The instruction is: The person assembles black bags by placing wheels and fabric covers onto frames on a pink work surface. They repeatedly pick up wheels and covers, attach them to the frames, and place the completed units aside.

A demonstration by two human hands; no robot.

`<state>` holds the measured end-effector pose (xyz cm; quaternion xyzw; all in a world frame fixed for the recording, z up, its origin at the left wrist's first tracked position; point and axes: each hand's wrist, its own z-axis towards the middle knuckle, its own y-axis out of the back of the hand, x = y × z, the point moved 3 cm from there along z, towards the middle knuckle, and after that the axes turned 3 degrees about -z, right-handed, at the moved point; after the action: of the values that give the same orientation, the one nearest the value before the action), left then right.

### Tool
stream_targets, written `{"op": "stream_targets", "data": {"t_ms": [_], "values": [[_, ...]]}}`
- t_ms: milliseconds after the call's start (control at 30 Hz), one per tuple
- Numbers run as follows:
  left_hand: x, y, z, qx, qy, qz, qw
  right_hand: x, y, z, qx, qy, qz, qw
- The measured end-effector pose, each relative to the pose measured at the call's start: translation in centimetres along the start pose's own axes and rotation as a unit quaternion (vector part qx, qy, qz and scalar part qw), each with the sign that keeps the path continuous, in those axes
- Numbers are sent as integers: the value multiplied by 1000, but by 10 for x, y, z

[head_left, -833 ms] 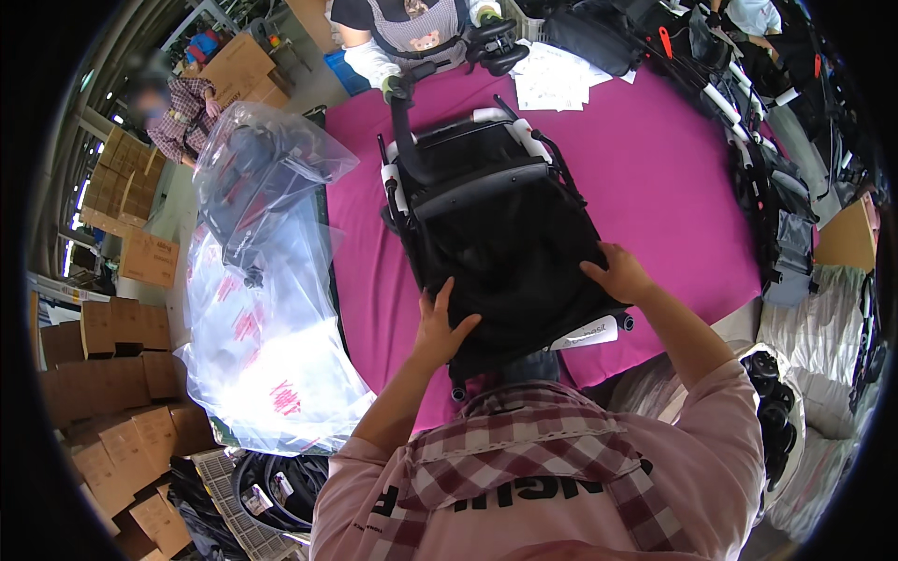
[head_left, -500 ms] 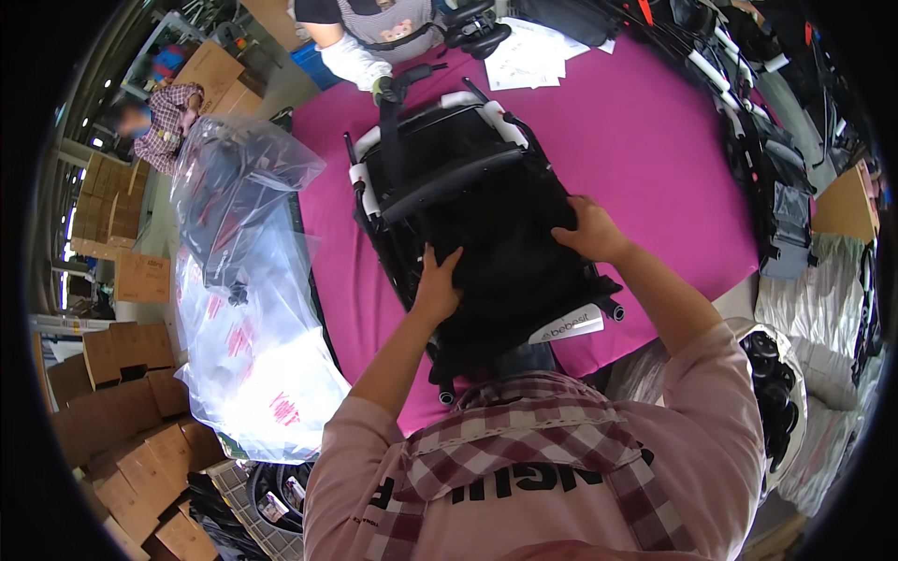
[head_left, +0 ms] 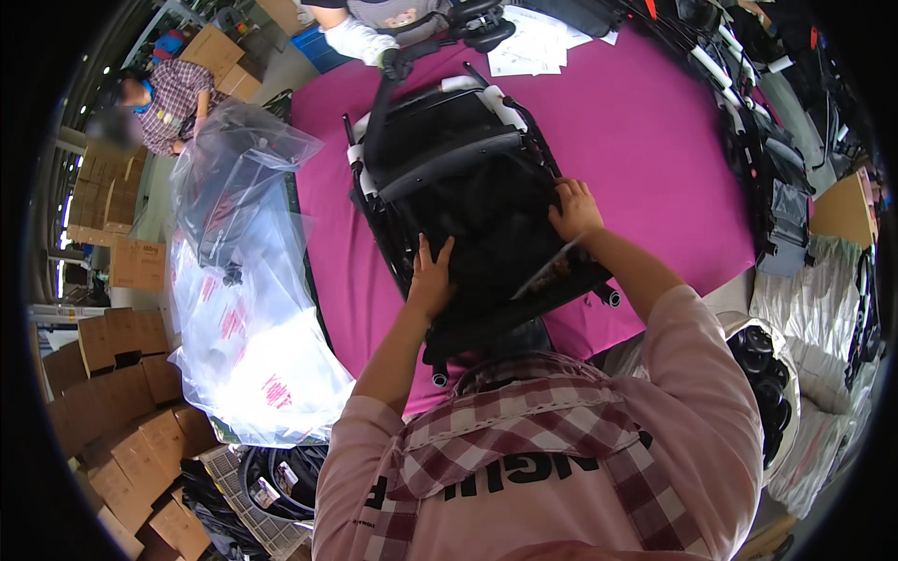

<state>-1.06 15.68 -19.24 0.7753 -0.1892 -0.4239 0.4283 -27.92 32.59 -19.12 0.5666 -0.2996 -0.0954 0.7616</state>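
A black stroller (head_left: 482, 217) with white padded wrapping on parts of its frame lies on the pink-covered table (head_left: 655, 178) in front of me. My left hand (head_left: 432, 280) rests on the left side of its black fabric, thumb and fingers spread. On the right edge of the fabric lies my right hand (head_left: 574, 211), its fingers extended and the thumb apart. A thin pale sheet (head_left: 548, 269) stands tilted on the fabric near my right wrist. At the stroller's far end, a co-worker's gloved hand (head_left: 395, 64) is at a black strap (head_left: 377, 117).
Clear plastic bags (head_left: 253, 346) cover a surface on the left, with a bagged dark item on it. White papers (head_left: 528, 42) lie at the far edge. More stroller frames (head_left: 748, 140) line the right. Another person (head_left: 173, 98) stands far left near cardboard boxes (head_left: 140, 467).
Both my hands have shifted slightly away from me along the fabric. The white printed label at the near edge no longer shows. The person at far left has leaned in toward the bagged item.
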Motion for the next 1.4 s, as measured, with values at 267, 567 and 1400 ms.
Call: {"op": "stream_targets", "data": {"t_ms": [267, 567, 1400], "values": [[-80, 54, -55, -36, -210, 20, 977, -8, -14, -6, 44, -11, -8, 999], [-81, 26, 20, -153, -133, -219, 955, -2, 69, -95, -207, -137, 99, 964], [-254, -19, -113, -141, -383, 19, 913, -195, 80, -561, -71, -815, -18, 575]]}}
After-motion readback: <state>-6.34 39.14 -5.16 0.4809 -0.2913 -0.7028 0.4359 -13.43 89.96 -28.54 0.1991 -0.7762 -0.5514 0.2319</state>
